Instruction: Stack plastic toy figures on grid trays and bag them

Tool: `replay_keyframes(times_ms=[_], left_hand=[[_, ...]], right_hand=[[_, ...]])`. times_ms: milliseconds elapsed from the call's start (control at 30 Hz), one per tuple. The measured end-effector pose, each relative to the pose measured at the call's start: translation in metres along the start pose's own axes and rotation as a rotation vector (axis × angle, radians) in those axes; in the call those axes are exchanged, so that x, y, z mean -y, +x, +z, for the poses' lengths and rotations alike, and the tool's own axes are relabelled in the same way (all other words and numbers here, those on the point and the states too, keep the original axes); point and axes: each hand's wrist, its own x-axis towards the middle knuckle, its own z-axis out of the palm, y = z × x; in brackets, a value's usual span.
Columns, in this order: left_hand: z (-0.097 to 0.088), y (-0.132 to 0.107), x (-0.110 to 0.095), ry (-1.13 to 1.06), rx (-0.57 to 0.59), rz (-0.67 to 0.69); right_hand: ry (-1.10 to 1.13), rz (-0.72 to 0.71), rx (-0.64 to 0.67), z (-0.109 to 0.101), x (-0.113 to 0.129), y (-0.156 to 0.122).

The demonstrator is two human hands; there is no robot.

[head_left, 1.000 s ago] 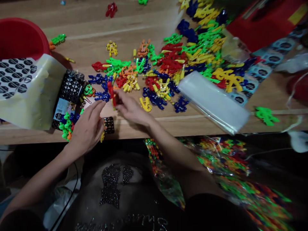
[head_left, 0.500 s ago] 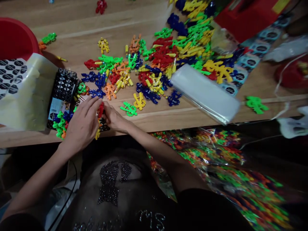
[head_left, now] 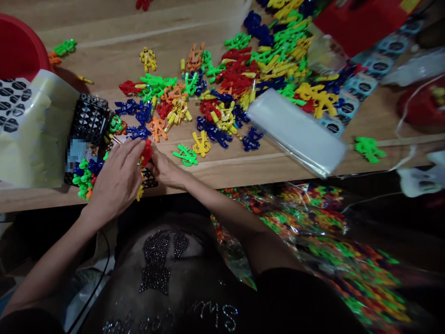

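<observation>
A red plastic toy figure [head_left: 146, 152] shows between my two hands, low over a black slotted basket [head_left: 151, 179]. My left hand [head_left: 120, 174] is palm down and closed, with its fingertips at the red figure and its thumb hidden. From the other side, my right hand [head_left: 164, 168] pinches the same figure; its fingertips are partly out of sight. Green, blue and orange toy figures [head_left: 84, 178] bulge at the basket's left, beside my left hand. Right of my right hand lie a green figure [head_left: 186, 155] and a yellow figure [head_left: 201, 144].
A heap of coloured toy figures [head_left: 239, 76] spreads over the wooden table [head_left: 104, 28]. Clear plastic bags [head_left: 297, 132] lie stacked near the edge. At left are a red basin [head_left: 41, 46] and a printed sheet [head_left: 45, 134]. Filled bags [head_left: 313, 213] sit below the table.
The view has shifted slightly. The red figure shows a little more between my fingers. Both hands stay at nearly the same place over the basket.
</observation>
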Motion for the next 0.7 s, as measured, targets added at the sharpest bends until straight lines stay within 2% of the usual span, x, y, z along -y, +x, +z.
replay_keyframes(times_ms=[233, 333, 433, 500, 533, 600, 633, 700], left_hand=[[0.001, -0.001, -0.001, 0.014, -0.001, 0.033], [0.003, 0.0, -0.002, 0.068, 0.003, 0.041], [0.005, 0.001, -0.002, 0.101, -0.014, 0.033], [0.006, 0.002, -0.002, 0.11, -0.029, 0.033], [0.006, 0.002, -0.001, 0.111, -0.035, 0.037], [0.007, 0.002, 0.0, 0.111, -0.041, 0.046], [0.007, 0.002, 0.001, 0.111, -0.045, 0.049], [0.007, 0.002, 0.002, 0.118, -0.051, 0.055]], right_hand=[[-0.214, 0.043, 0.1, 0.019, 0.017, 0.005], [-0.219, -0.002, 0.175, 0.015, 0.022, 0.009], [-0.159, -0.07, 0.261, -0.014, 0.024, 0.016], [-0.16, -0.044, 0.226, -0.042, 0.023, 0.023], [-0.199, 0.012, 0.178, -0.056, 0.021, 0.027], [-0.346, 0.211, 0.056, -0.08, 0.016, 0.036], [-0.423, 0.325, 0.005, -0.088, 0.012, 0.039], [-0.519, 0.453, -0.048, -0.096, 0.005, 0.043]])
